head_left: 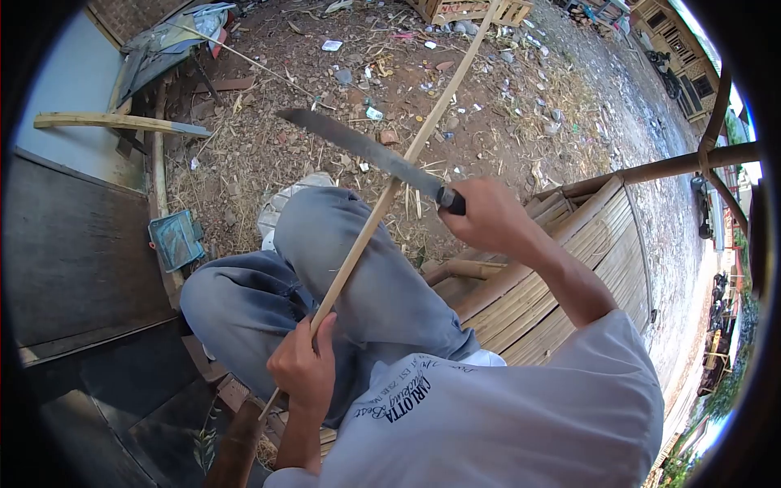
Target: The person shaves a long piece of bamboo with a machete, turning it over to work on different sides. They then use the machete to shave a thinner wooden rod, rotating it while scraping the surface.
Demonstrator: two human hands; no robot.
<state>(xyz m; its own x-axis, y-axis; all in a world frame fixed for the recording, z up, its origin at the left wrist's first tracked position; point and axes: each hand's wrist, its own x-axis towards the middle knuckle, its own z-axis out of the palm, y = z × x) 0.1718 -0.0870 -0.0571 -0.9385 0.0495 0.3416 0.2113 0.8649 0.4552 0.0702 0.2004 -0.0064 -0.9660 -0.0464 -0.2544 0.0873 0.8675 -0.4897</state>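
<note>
My right hand (488,215) is closed around the black handle of a long knife (358,146), whose blade points to the upper left. The blade lies across a long, thin bamboo strip (439,106), touching or just above it. My left hand (303,366) grips the strip near its lower end. From there the strip runs up over my jeans-covered knee and on to the top of the view. Its lower tip shows below my left hand.
I sit on a bamboo bench (569,268) at the right. Left are a blue basket (176,240), a wooden plank (114,120) and a dark panel (81,252). Wood shavings and litter cover the ground. A wooden crate (468,11) stands at the top.
</note>
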